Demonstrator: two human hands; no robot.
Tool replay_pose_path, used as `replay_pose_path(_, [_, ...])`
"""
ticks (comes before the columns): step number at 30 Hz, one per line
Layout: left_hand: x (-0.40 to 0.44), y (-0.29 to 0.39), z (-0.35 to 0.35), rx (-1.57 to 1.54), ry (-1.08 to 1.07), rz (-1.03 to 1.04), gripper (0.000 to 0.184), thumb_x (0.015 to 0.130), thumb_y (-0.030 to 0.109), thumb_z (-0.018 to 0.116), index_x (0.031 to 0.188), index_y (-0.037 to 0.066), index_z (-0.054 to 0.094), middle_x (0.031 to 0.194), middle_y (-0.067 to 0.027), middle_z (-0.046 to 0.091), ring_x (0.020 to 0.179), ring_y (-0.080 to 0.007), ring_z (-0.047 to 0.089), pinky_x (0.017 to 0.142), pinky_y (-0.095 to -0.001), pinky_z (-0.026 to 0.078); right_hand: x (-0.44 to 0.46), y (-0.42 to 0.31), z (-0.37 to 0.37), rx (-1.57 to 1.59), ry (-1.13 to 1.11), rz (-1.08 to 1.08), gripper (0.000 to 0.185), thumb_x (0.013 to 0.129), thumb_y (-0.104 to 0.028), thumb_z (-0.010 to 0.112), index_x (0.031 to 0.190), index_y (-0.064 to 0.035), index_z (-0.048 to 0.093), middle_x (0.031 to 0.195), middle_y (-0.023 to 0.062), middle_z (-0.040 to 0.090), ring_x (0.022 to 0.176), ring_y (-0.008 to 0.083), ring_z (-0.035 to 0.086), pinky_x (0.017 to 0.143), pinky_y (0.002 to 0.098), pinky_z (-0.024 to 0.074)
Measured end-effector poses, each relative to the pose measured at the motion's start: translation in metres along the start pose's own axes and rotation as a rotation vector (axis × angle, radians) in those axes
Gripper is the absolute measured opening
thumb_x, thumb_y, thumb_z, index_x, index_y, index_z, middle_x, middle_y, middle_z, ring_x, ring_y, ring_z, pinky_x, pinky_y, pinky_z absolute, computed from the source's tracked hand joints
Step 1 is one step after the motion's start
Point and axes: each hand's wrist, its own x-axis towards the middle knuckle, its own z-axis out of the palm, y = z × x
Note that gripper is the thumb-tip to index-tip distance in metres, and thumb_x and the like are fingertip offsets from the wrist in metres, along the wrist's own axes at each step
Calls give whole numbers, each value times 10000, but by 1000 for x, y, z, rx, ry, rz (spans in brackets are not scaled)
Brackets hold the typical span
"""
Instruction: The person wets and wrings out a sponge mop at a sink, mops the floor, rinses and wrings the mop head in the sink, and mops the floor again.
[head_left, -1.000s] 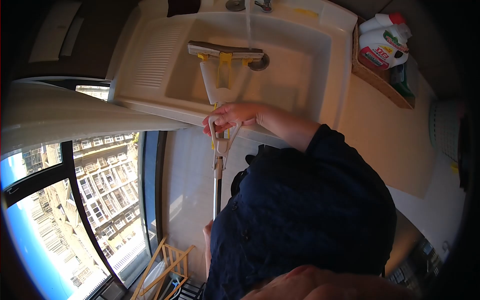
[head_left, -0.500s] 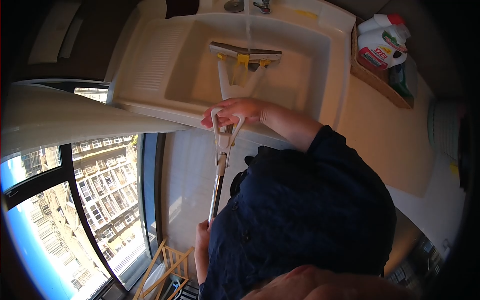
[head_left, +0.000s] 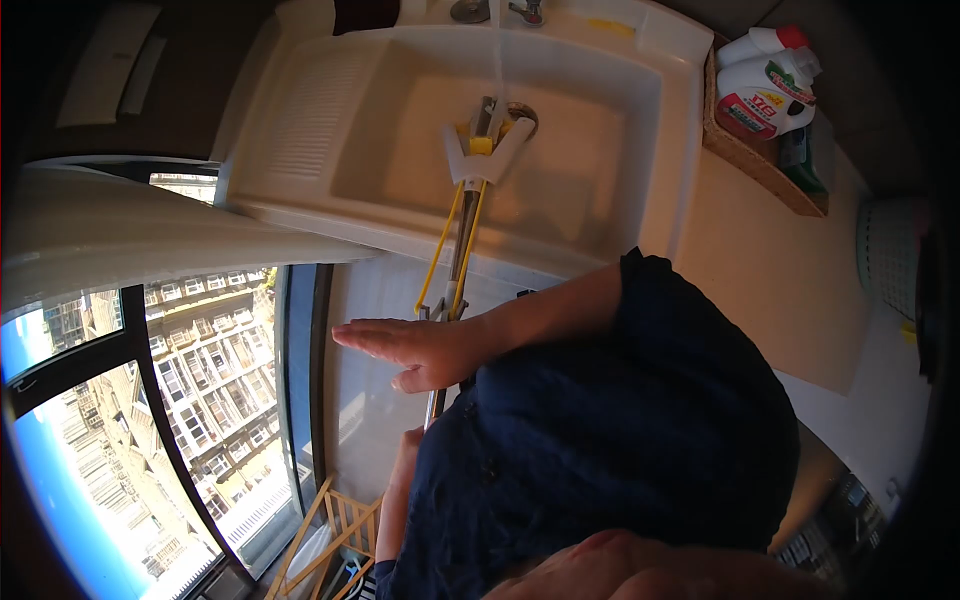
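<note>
A squeeze mop [head_left: 466,235] reaches from the sink down toward my body. Its white forked bracket [head_left: 490,160] is over the basin with the head folded narrow, and two yellow rods [head_left: 440,245] run along the metal pole. My right hand [head_left: 415,350] lies across the pole below the rods, fingers stretched out and thumb apart. It covers the pull lever, so their contact is hidden. Lower down, my left hand [head_left: 411,440] is closed around the pole, partly hidden by my dark shirt. Water runs from above into the sink [head_left: 380,150] near the mop head.
Detergent bottles [head_left: 765,95] stand in a wicker basket [head_left: 760,165] on the counter at right. A faucet handle [head_left: 527,12] is at the sink's back edge. On the left are a curtain [head_left: 180,225] and a window [head_left: 200,380]. A wooden rack [head_left: 350,515] stands below.
My right hand has moved down the pole toward my body, and the lever loop is now covered. The mop head has folded from wide to narrow, and the yellow rods now show along the pole.
</note>
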Motion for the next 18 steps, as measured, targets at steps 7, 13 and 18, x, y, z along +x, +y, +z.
replay_pose_path(7, [-2,-8,-8,-89,-14,-15,392,773,295,509,658,-80,524,490,-19,447,537,-57,386,447,-274,348,-16,15,-86,-251,397,162,613,702,28,442,1247,-51,171,1256,156,247,1179,261,222,963,321,206])
replay_pose_path(13, [4,-16,-20,152,-43,61,296,698,229,578,617,-50,523,456,-9,418,459,-51,394,397,-244,332,-80,107,-213,-688,971,472,280,697,-18,444,966,-45,518,1042,120,496,972,258,473,831,329,371])
replay_pose_path(18, [4,0,-35,302,-49,-53,236,657,193,606,569,-5,513,428,-25,430,354,-87,417,348,-225,318,-96,140,-328,-1142,1058,523,232,661,-62,467,872,-36,561,955,127,532,891,282,496,749,334,404])
